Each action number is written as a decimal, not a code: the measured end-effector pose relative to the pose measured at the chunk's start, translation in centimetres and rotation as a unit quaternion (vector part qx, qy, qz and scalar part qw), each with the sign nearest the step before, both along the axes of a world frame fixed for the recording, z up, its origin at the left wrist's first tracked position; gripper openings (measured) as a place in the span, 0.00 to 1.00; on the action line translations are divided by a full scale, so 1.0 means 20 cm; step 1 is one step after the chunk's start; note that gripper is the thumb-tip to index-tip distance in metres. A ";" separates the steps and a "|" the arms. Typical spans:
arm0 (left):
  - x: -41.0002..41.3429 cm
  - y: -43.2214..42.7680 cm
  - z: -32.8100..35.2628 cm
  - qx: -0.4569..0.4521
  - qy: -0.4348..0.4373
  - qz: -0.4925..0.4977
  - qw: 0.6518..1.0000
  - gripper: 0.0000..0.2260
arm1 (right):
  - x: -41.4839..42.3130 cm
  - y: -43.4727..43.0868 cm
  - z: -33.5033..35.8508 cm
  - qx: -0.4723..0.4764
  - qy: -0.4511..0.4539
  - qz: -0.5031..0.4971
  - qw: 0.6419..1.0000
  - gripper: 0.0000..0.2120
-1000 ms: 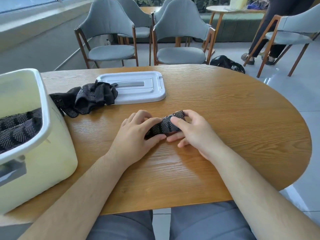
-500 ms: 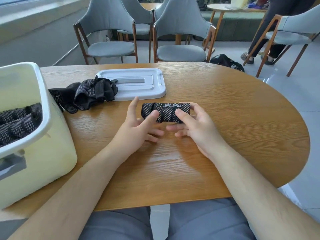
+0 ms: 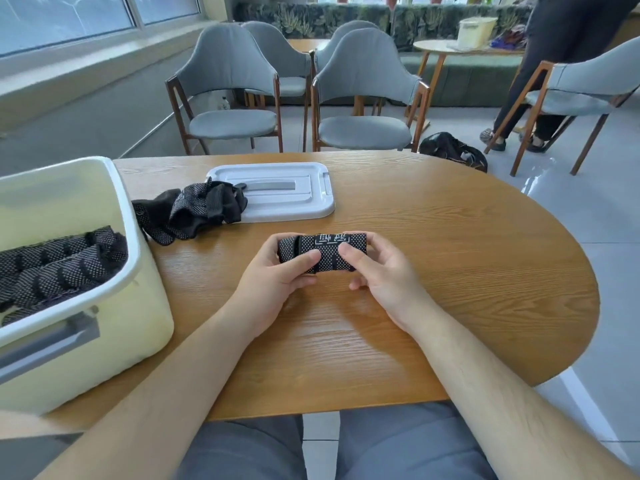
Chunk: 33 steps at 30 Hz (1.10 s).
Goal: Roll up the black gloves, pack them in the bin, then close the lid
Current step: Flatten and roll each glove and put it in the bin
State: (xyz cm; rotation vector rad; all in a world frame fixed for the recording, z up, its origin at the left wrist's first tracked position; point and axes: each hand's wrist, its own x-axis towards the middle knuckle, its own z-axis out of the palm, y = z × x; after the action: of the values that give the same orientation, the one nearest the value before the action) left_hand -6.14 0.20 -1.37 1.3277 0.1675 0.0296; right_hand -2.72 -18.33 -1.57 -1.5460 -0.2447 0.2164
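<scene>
While both hands are gripping it, the rolled glove (image 3: pixel 323 252) is lying crosswise over the middle of the table (image 3: pixel 467 271), somewhat nearer the near edge than the far one; whether it is touching the wood cannot be told. Its dotted black fabric is showing a white printed patch on top. The left hand (image 3: pixel 273 277) is clasping the roll's left end, thumb lying across the front and fingers curling behind. The right hand (image 3: pixel 379 271) is holding the right end the same way, its thumb pressing on the front of the roll.

Farther out, toward the far left part of the table, a heap of loose black gloves (image 3: pixel 194 211) is lying unrolled, its right side overlapping the left edge of the white lid (image 3: pixel 294 202). The lid is lying flat near the far edge, grey handle facing up. At the left edge the pale yellow bin (image 3: pixel 114 327) is standing open, and rolled gloves (image 3: pixel 59 268) are lying packed inside it.

Beyond the far edge, grey chairs (image 3: pixel 360 98) are standing on the floor, a black bag (image 3: pixel 450 152) is lying beside them, and a person in dark clothes (image 3: pixel 554 64) is standing at the far right.
</scene>
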 end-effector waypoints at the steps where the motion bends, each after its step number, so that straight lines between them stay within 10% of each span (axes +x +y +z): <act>1: -0.01 -0.01 -0.01 0.007 0.005 0.006 1.000 0.19 | 0.00 0.01 -0.01 0.000 0.003 -0.005 1.000 0.13; 33: -0.50 1.20 0.88 0.199 0.058 0.118 0.971 0.16 | -0.02 1.36 0.83 -0.158 -0.147 0.277 0.936 0.19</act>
State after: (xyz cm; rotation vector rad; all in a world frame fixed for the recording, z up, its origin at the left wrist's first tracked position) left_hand -16.13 24.24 16.32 1.7042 0.4376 0.1962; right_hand -3.03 8.87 14.99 -1.8001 -0.9254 0.4845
